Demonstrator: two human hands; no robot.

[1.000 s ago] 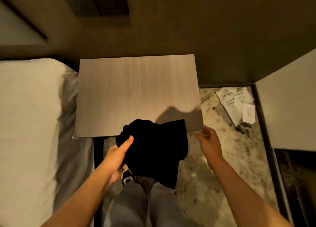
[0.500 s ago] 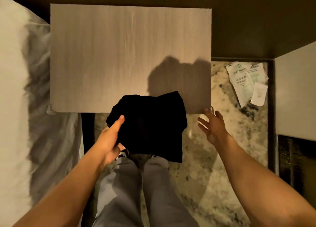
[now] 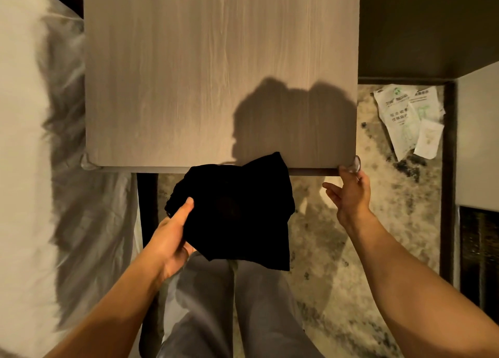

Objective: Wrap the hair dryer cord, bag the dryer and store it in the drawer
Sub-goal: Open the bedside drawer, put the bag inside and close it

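Observation:
A black cloth bag (image 3: 237, 212) hangs in front of the near edge of a wooden nightstand (image 3: 189, 74), held up by my left hand (image 3: 172, 239), thumb on top of the cloth. The hair dryer itself is hidden; whatever is in the bag cannot be seen. My right hand (image 3: 349, 193) is at the nightstand's front right corner, fingers spread and reaching to the edge under the top. Whether it grips anything there I cannot tell. No drawer front shows from this angle.
A bed with white sheets (image 3: 35, 168) runs along the left. Crumpled white paper packets (image 3: 407, 120) lie on the mottled floor at the right, beside a pale cabinet (image 3: 478, 141). My legs in grey trousers (image 3: 232, 311) stand below the bag.
The camera has tilted down and closer over the nightstand. My right hand has moved up to the front right corner of the top. The bag stays in my left hand.

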